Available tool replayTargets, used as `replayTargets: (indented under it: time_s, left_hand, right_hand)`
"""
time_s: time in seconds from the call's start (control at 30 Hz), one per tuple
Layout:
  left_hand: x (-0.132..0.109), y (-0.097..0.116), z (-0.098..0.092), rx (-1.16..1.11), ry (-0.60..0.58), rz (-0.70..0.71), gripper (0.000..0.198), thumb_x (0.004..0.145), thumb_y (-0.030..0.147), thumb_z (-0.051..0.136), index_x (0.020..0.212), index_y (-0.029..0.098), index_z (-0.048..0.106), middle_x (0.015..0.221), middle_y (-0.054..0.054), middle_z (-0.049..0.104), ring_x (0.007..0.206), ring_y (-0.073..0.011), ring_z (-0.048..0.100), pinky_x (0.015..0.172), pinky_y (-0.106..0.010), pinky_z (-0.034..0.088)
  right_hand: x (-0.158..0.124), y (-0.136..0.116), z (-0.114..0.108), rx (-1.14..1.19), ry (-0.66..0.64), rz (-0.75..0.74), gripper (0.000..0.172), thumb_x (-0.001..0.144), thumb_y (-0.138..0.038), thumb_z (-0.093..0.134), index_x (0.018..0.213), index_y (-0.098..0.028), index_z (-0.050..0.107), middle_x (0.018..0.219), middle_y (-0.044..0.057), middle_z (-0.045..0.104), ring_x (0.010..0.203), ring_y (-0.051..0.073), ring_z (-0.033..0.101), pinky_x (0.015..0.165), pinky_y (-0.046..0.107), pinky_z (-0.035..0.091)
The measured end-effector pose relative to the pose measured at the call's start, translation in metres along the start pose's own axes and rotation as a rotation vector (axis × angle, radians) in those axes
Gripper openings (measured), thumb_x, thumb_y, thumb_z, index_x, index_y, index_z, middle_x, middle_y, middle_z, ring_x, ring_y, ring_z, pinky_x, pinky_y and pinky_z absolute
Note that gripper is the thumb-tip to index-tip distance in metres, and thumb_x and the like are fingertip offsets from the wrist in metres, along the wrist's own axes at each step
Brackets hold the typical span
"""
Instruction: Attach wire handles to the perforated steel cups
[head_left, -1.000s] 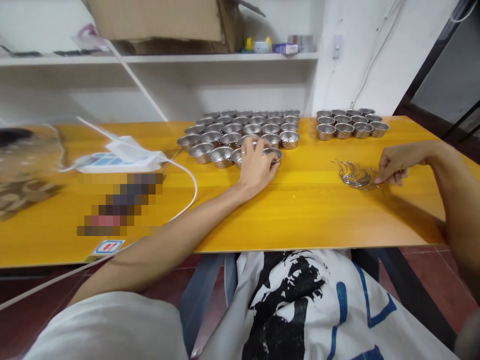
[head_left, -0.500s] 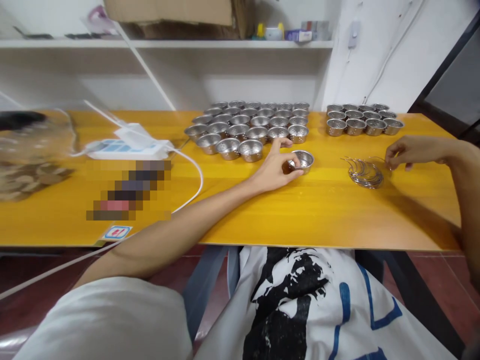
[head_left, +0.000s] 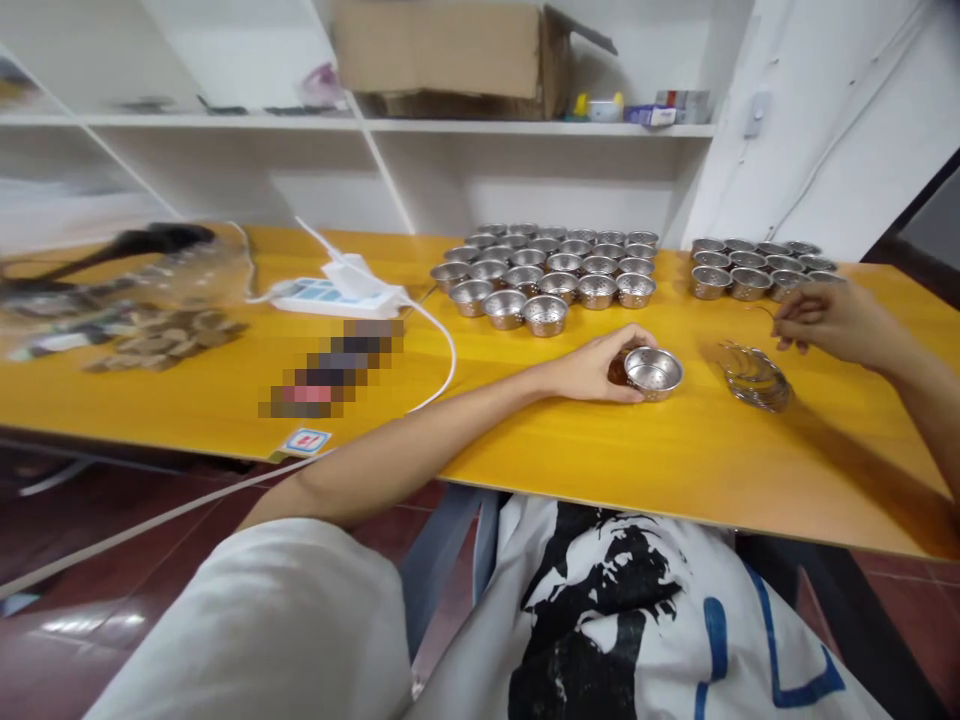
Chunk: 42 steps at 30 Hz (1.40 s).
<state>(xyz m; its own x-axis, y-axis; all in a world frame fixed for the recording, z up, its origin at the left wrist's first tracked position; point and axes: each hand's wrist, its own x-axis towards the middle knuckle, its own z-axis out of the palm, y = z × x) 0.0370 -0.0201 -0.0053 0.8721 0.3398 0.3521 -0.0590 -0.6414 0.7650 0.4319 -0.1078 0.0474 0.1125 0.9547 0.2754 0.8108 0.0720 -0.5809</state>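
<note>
My left hand (head_left: 596, 368) is curled round a small perforated steel cup (head_left: 654, 372) that rests on the yellow table (head_left: 570, 450) in front of me. My right hand (head_left: 825, 318) hovers above and just right of a pile of thin wire rings (head_left: 752, 375), its fingers pinched on a thin wire ring that rises from the pile. Behind the held cup stands a large cluster of the same steel cups (head_left: 551, 267). A smaller group of cups (head_left: 754, 270) is at the back right.
A white power strip (head_left: 334, 295) with a white cable (head_left: 442, 370) lies left of the cups. A clear bag of brown pieces (head_left: 157, 335) is at the far left. White shelves with a cardboard box (head_left: 450, 60) stand behind the table.
My left hand took one cup from the front of the big cluster and drew it toward me and to the right. My right hand lifted slightly off the ring pile. The camera turned left.
</note>
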Motion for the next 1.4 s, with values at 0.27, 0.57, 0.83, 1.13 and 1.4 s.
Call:
replayTargets:
  time_s: [0.27,0.57,0.83,1.13,1.4]
  left_hand:
    - [-0.002,-0.004,0.005,-0.088,-0.005,-0.057,0.095,0.081,0.048,0.098,0.158,0.023,0.050,0.165,-0.023,0.055,0.158,-0.0400,0.055,0.130,-0.061,0.043]
    - [-0.002,-0.001,0.002,-0.203,-0.042,-0.060,0.100,0.075,0.037,0.102,0.161,0.026,0.051,0.163,-0.022,0.061,0.158,-0.0396,0.057,0.132,-0.063,0.042]
    - [0.001,-0.007,-0.001,-0.402,-0.017,-0.085,0.096,0.065,0.022,0.106,0.148,0.026,0.059,0.160,-0.020,0.061,0.154,-0.0382,0.060,0.127,-0.059,0.049]
    - [-0.004,0.056,0.003,-0.571,0.016,0.039,0.087,0.070,0.022,0.103,0.146,0.029,0.061,0.156,-0.016,0.065,0.153,-0.0388,0.062,0.120,-0.051,0.056]
    - [-0.008,0.063,0.008,-0.593,-0.013,0.043,0.083,0.062,0.019,0.107,0.129,0.027,0.060,0.147,-0.014,0.068,0.143,-0.0358,0.069,0.118,-0.050,0.057]
  right_hand:
    - [-0.032,-0.073,0.047,0.373,0.241,-0.213,0.013,0.098,-0.033,0.073,0.104,-0.023,0.079,0.084,0.006,0.075,0.065,0.022,0.076,0.062,0.039,0.065]
    - [-0.039,-0.073,0.053,-0.037,0.345,-0.499,0.020,0.104,-0.046,0.077,0.096,-0.029,0.086,0.092,0.008,0.081,0.079,0.024,0.075,0.070,0.041,0.064]
    - [-0.040,-0.086,0.063,0.325,0.278,-0.509,0.028,0.112,-0.048,0.070,0.099,-0.027,0.085,0.090,0.007,0.079,0.066,0.019,0.073,0.054,0.035,0.059]
    - [-0.047,-0.097,0.063,0.423,0.288,-0.381,0.037,0.094,-0.058,0.090,0.083,-0.024,0.083,0.072,0.004,0.076,0.048,0.013,0.057,0.047,0.032,0.048]
    - [-0.041,-0.092,0.063,0.396,0.333,-0.368,0.046,0.086,-0.063,0.095,0.075,-0.024,0.073,0.072,0.003,0.070,0.061,0.017,0.061,0.053,0.033,0.047]
